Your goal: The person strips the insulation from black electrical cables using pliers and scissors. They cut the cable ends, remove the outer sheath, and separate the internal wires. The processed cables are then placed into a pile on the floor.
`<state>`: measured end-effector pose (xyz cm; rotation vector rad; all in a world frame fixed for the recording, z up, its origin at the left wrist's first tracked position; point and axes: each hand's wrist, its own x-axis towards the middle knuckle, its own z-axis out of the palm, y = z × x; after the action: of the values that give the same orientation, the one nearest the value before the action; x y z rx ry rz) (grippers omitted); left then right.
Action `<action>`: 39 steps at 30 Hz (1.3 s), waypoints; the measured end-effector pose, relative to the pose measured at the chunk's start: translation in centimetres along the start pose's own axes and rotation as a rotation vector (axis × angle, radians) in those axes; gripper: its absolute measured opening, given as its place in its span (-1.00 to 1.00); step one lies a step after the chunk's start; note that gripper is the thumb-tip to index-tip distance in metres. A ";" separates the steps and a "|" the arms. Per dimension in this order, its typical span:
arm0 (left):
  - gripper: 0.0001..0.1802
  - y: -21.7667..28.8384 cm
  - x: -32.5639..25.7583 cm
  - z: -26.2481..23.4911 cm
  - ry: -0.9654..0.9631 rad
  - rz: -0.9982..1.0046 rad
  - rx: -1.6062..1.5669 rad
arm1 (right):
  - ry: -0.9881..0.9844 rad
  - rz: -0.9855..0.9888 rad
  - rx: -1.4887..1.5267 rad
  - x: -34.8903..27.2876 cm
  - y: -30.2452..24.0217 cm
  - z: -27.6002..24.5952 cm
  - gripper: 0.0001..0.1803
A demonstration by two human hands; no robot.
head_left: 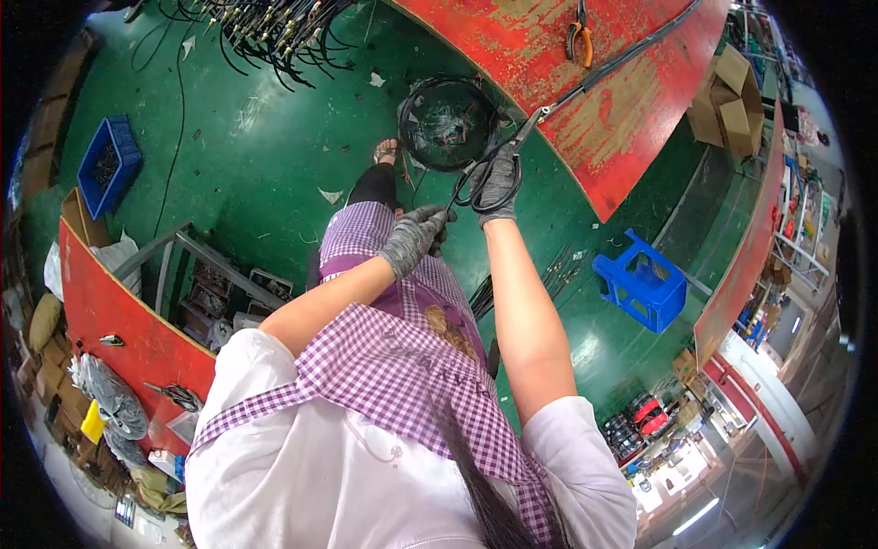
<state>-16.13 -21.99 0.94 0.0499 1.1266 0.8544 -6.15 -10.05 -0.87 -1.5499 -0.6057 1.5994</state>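
My right hand [498,183], in a grey glove, grips the black handles of a large pair of scissors [494,165] whose blades point up toward a black cable [622,59] lying across the red workbench [604,110]. My left hand [416,236], also gloved in grey, is closed around a thin black wire just below and left of the scissors. A black round bin [445,123] with scraps inside stands on the green floor right above both hands.
Orange-handled pliers [580,41] lie on the red workbench. A blue plastic stool [640,284] stands at the right, a blue crate [108,165] at the left. A bundle of black cables [274,32] lies at the top. A second red table [119,320] sits at the lower left, cardboard boxes [732,101] at the upper right.
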 end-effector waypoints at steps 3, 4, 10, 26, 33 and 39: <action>-0.81 0.7 -0.1 -0.1 -0.029 -0.023 -0.016 | -0.034 0.023 0.020 -0.4 -0.5 0.0 -0.69; -0.82 0.9 -0.2 -0.3 -0.044 -0.031 -0.035 | -0.062 0.043 -0.015 -0.7 -0.8 -0.1 -0.72; -0.84 1.7 -0.2 -0.8 0.039 -0.003 0.128 | -0.331 0.198 -0.578 -6.8 -4.2 -6.5 -0.81; -0.81 2.6 -1.2 -0.8 0.029 0.081 0.392 | -0.611 0.509 -0.850 -10.3 -5.7 -5.0 -0.67; -0.74 3.3 -2.5 -1.3 -0.081 0.097 0.427 | -0.816 -0.141 -1.472 -9.9 -5.2 -5.3 -0.79; -0.77 2.3 -2.1 -2.5 -0.074 0.180 0.566 | -0.727 -0.033 -1.283 -9.3 -3.1 -5.9 -0.72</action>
<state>-19.81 -22.66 2.36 0.6544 1.2768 0.6612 -0.45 -16.94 6.28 -1.6384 -2.3721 1.8043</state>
